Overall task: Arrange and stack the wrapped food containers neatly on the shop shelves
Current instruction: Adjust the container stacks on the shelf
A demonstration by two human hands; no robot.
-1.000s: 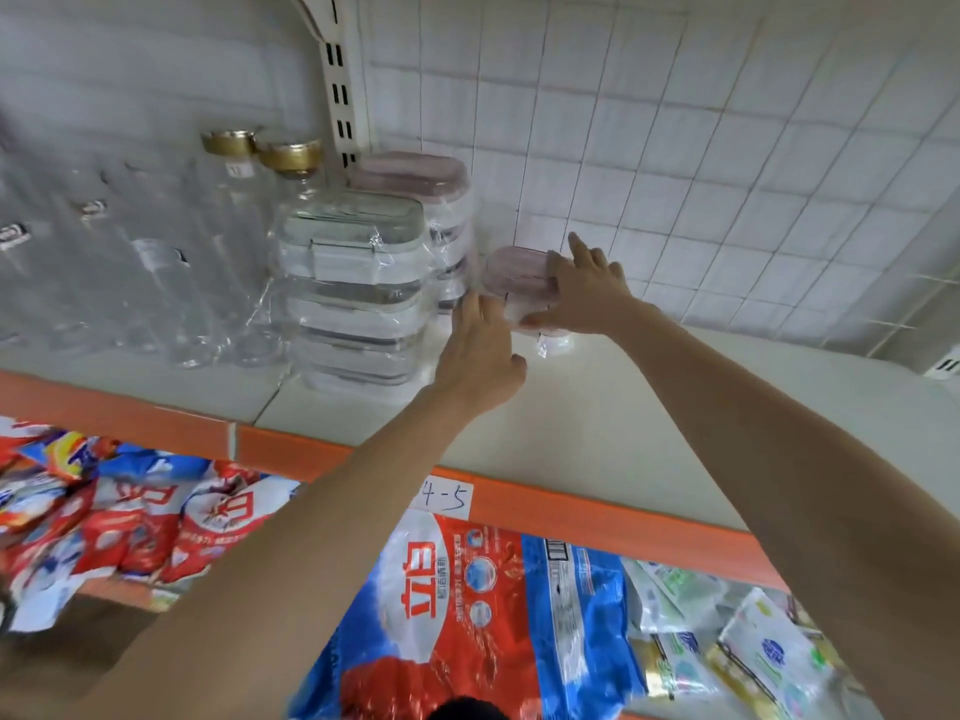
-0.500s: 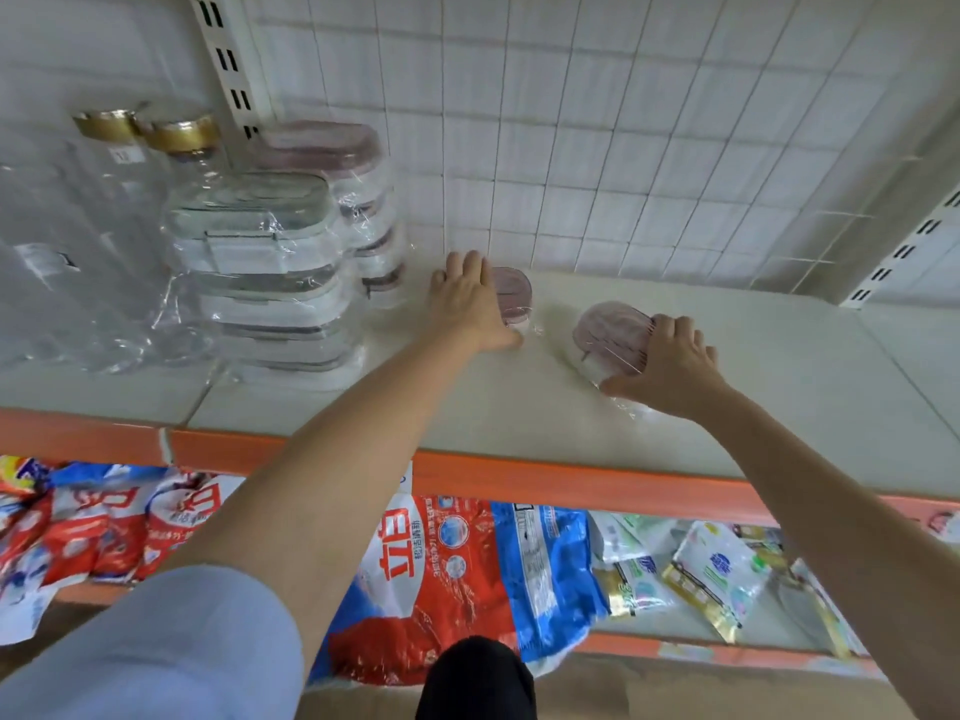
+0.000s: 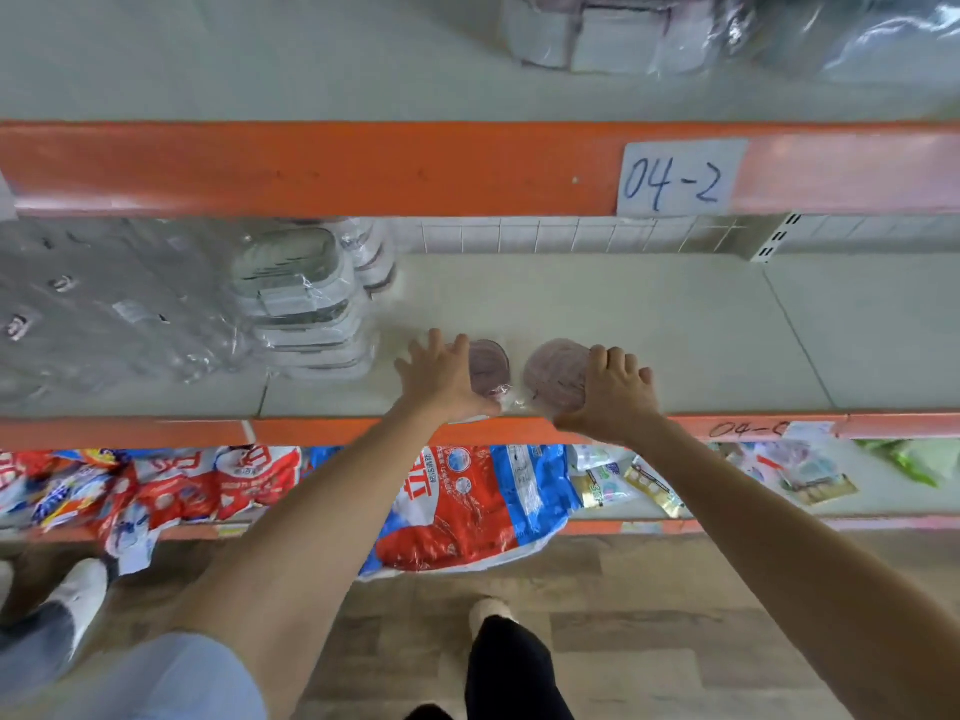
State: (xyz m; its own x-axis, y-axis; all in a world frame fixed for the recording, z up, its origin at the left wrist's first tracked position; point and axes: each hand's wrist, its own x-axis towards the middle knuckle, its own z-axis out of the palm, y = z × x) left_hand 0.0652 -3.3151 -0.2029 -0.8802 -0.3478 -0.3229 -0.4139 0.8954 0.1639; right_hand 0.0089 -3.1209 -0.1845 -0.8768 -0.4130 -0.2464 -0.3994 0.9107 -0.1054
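Observation:
Two small round wrapped containers with pinkish lids sit near the front edge of the middle shelf (image 3: 649, 324). My left hand (image 3: 441, 379) lies over the left side of the smaller container (image 3: 491, 367), fingers spread and fairly straight. My right hand (image 3: 613, 394) grips the larger container (image 3: 556, 374) from its right side, fingers curled over its lid. To the left stands a stack of wrapped rectangular clear containers (image 3: 301, 304), with a second stack (image 3: 371, 257) behind it.
Wrapped clear bottles (image 3: 104, 314) fill the shelf's left part. The upper shelf's orange edge carries a label 04-2 (image 3: 675, 176), with more wrapped containers (image 3: 613, 31) above. Red and blue bags (image 3: 467, 506) lie on the lower shelf. Another person's shoe (image 3: 57, 610) is at the left.
The view has tilted down and back, bringing the upper shelf in. Both hands have drawn the two round containers toward the shelf's front edge, closer together.

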